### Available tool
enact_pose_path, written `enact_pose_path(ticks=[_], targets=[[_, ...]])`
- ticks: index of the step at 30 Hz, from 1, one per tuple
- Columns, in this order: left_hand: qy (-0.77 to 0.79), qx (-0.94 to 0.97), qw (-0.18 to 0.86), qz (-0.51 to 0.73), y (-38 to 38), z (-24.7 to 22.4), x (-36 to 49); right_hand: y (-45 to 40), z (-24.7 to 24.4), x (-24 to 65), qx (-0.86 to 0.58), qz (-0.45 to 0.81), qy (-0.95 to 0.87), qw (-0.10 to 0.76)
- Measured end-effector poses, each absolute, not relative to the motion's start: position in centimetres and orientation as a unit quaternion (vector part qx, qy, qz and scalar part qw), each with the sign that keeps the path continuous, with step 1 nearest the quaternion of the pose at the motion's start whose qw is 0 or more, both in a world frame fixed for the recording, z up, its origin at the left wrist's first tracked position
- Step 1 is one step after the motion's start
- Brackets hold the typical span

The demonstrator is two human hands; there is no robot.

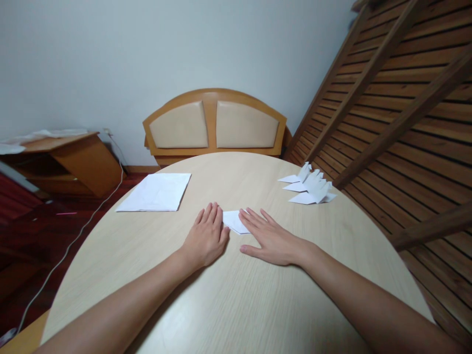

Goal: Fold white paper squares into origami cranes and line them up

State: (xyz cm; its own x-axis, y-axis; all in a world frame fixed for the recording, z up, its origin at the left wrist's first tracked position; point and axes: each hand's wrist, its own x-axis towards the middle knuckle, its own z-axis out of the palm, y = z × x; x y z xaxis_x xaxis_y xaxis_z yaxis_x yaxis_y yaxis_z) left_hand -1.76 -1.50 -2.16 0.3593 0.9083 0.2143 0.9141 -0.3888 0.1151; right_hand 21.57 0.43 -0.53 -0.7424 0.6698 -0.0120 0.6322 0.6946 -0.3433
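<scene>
A small folded white paper [235,222] lies flat near the middle of the round table, partly hidden under my hands. My left hand [207,236] rests on its left edge, fingers stretched forward and lying flat. On its right side lies my right hand [272,238], palm down with fingers spread and the thumb apart on the tabletop. Neither hand grips anything.
The round pale table [258,300] fills the foreground. A stack of white paper [157,192] lies at its back left. Several folded paper figures [311,187] stand at the back right. Behind are a headboard [214,123], a wooden cabinet [90,164] and a slatted wooden panel [398,113].
</scene>
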Motion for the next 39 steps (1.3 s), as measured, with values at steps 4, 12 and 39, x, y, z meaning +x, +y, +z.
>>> enact_pose_path(ticks=[4,12,39], targets=[[-0.413,-0.899,-0.056,-0.136,-1.6,-1.7,-1.7,1.3,-0.8,22.2,-0.319,0.165,-0.93,0.081],[-0.407,-0.903,-0.087,-0.105,-1.4,-1.9,-1.8,0.5,-0.4,22.3,-0.369,0.166,-0.914,0.046],[-0.407,-0.898,-0.074,-0.151,-1.7,-0.6,-1.4,0.5,-0.8,21.3,-0.38,0.169,-0.905,0.085]])
